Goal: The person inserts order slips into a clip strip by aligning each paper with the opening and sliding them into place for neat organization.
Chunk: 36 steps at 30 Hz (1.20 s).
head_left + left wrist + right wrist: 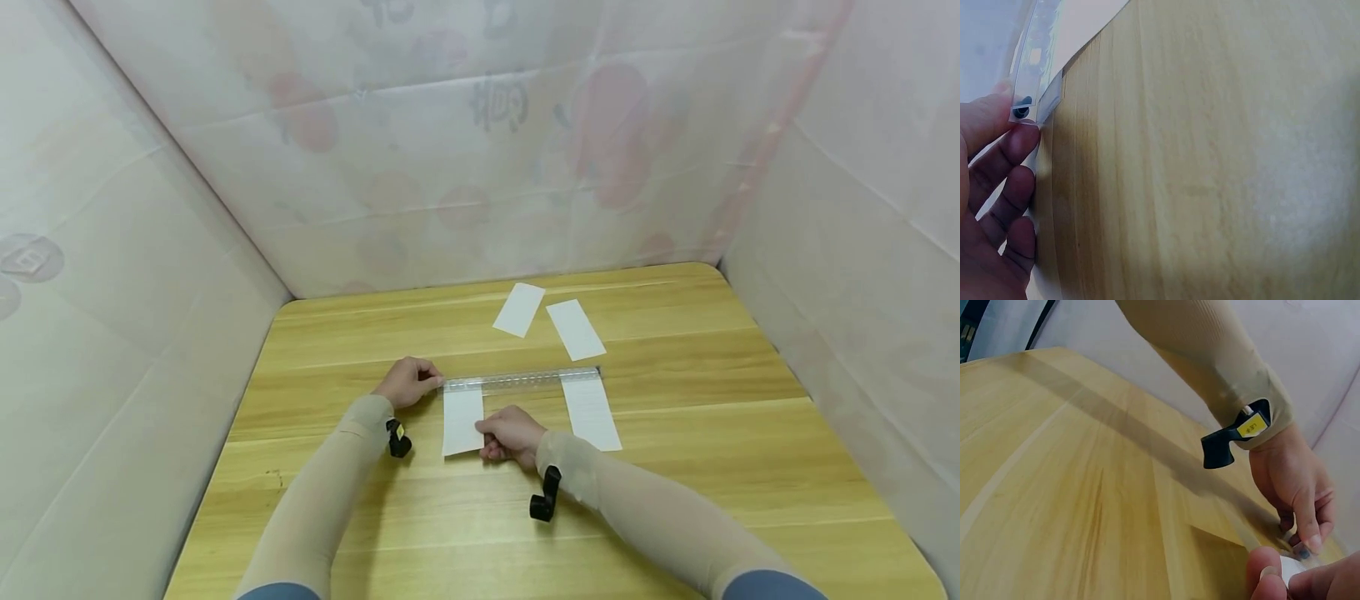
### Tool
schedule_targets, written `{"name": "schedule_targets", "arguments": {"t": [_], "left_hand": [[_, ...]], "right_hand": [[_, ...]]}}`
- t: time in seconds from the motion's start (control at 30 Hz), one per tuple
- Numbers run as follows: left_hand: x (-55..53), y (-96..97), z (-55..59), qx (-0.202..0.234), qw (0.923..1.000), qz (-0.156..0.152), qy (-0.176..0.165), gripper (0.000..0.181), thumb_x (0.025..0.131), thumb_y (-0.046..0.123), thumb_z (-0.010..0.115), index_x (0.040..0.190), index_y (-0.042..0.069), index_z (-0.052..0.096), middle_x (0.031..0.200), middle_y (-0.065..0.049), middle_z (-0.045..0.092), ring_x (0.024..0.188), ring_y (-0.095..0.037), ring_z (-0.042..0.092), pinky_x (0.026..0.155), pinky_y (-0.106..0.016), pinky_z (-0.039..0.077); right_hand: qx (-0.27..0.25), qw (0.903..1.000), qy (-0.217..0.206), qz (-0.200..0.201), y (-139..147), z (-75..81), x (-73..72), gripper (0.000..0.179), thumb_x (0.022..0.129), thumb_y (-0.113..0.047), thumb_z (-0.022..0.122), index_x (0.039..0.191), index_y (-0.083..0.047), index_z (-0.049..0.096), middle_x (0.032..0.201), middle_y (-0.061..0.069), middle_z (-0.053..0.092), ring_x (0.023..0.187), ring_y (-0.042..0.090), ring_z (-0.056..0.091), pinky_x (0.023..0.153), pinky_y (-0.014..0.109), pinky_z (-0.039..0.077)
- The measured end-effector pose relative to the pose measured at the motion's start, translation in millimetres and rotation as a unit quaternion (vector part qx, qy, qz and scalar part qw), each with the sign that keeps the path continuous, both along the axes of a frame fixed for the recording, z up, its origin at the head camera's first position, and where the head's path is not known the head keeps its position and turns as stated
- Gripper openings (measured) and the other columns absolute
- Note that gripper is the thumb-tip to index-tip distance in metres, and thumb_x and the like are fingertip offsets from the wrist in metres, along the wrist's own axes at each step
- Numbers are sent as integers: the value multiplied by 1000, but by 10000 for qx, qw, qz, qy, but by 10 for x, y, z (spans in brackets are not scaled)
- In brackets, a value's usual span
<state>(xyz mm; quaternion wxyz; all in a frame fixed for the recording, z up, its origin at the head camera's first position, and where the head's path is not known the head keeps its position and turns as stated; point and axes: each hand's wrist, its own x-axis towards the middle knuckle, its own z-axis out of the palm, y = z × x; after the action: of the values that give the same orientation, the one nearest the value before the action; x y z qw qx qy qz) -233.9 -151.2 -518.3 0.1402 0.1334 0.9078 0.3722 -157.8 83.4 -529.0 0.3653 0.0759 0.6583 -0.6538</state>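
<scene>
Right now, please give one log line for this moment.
left hand: pinches clear strip, left end | right hand: pinches left paper slip | right paper slip: under strip's right end | two far slips: on table

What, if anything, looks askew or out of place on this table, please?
Beyond the clear ruler, the left paper slip and right paper slip lie askew, their far ends slanting toward each other. A small dark mark also spots the table at left.

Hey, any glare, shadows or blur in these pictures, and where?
Left wrist view: pale glare on the tabletop at right, grain looking soft; right wrist view: a long dark shadow across the wood; head view: soft shadow beside the left sleeve, and the ruler has markings too fine to read.
</scene>
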Motion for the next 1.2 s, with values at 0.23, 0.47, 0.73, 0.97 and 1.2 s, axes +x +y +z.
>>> {"name": "schedule_targets", "arguments": {"t": [0.23,0.47,0.73,0.97,1.2], "left_hand": [[-2,12,-4,22,10000,0,23,14,93,23,65,85,16,74,82,5,66,73,-13,54,71,-31,46],[-12,14,-20,20,10000,-23,87,13,93,23,66,85,16,74,81,7,66,74,-12,55,73,-31,46],[2,30,-8,71,9999,-10,108,12,92,23,66,85,16,74,81,6,66,75,-12,56,73,-31,46],[-2,1,-25,51,10000,38,38,12,92,23,66,86,16,74,82,5,65,74,-13,55,72,-30,46],[-19,-16,-48,93,9999,-28,54,12,93,23,66,86,16,74,81,6,65,73,-12,55,70,-30,46]], "right_hand": [[355,9994,49,27,-8,16,-40,28,95,-16,58,73,0,61,58,3,57,45,7,52,42,19,41],[373,9992,94,-76,-21,41,-94,27,96,-18,57,75,-2,61,58,2,57,46,7,49,43,18,37],[210,9992,-83,-318,-73,-1,-187,26,95,-16,56,76,-2,64,58,2,58,46,7,48,42,17,35],[340,9980,-156,-507,-127,20,-207,25,94,-13,57,71,-3,61,57,2,55,46,7,46,42,16,36],[454,9959,28,-782,-160,25,-204,24,92,-10,59,69,-5,55,54,0,47,44,7,41,42,17,36]]}}
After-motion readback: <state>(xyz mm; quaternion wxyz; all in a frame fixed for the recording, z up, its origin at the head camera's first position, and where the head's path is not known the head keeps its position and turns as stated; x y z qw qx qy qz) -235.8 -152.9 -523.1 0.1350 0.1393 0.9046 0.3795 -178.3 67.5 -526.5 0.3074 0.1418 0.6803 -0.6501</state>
